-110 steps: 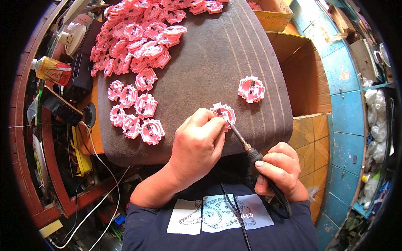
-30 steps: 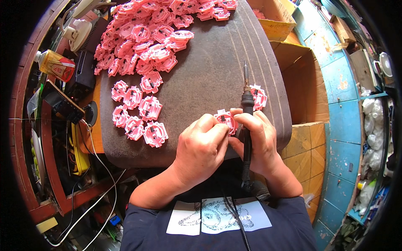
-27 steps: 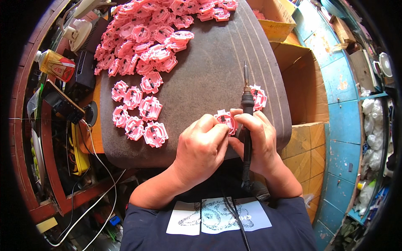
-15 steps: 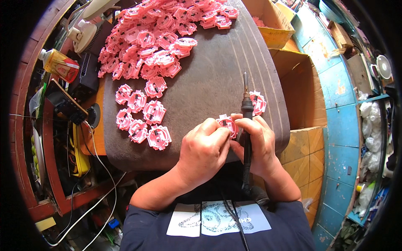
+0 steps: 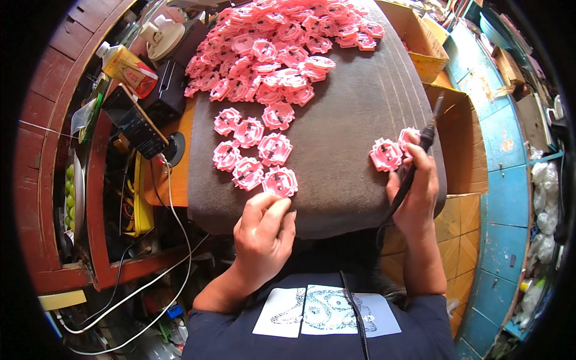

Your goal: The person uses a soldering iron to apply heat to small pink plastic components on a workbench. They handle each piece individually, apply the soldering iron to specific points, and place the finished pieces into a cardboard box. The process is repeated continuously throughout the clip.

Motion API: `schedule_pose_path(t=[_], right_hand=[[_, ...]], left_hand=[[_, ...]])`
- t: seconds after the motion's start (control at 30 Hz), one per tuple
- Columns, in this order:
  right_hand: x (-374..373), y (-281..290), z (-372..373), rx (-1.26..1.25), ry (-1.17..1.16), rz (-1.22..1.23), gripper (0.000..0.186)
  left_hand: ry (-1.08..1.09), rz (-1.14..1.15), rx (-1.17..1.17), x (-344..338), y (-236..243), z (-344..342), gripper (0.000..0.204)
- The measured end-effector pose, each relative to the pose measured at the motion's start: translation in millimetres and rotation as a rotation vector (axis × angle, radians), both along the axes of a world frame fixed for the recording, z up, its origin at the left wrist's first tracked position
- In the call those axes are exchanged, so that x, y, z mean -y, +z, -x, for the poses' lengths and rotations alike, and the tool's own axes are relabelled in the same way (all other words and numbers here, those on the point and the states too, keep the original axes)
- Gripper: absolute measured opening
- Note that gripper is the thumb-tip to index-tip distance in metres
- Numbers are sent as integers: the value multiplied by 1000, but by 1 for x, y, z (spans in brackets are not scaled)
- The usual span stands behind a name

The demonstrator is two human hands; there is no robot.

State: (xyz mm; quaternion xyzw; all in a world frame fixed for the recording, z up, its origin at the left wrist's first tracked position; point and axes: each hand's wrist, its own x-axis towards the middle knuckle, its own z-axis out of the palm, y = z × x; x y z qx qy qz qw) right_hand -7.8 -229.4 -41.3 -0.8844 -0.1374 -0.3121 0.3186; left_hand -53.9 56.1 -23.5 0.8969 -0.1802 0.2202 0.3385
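My left hand (image 5: 264, 231) is at the near edge of a small group of pink plastic parts, its thumb and fingers pinched at the lower rim of the nearest pink plastic part (image 5: 280, 180). My right hand (image 5: 417, 201) grips a soldering iron (image 5: 427, 138) with a black handle, its metal tip pointing up and away beyond the table's right edge. Just beyond my right thumb lies another pink part (image 5: 385, 155). One more pink part (image 5: 408, 137) is beside it, partly hidden by the right fingers. The parts carry small black pieces inside.
A large heap of pink parts (image 5: 264, 54) covers the far side of the dark mat (image 5: 336, 132). Cardboard boxes (image 5: 465, 138) stand along the right. On the left are a phone on a stand (image 5: 135, 123), a bottle (image 5: 129, 69) and white cables (image 5: 186, 240).
My hands have parted. The pink part they held together now lies at the right beside another one. My left hand has moved left to the group; the soldering iron has swung right.
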Motion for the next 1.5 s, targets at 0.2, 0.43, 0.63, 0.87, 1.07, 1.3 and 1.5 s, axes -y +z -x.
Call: schedule_pose_path(t=[0.2,0.43,0.63,0.87,1.07,1.3,1.5], right_hand=[[-25,-5,26,128,185,-88,48],[-78,-20,32,92,321,-146,53],[-87,-22,26,154,236,1,55],[-92,-23,16,170,265,8,56],[-84,-22,18,149,309,4,59],[-87,-15,17,15,294,-199,51],[-86,-23,13,-52,347,-336,49]], left_hand=[[-26,-71,44,-3,-18,-15,33],[-308,13,-21,18,-14,-36,41],[-385,51,-89,10,-12,-37,51],[-415,128,-55,8,-22,-45,51],[-379,108,-38,12,-23,-45,45],[-352,183,-122,16,-13,-45,37],[-349,228,-214,16,-8,-53,27]])
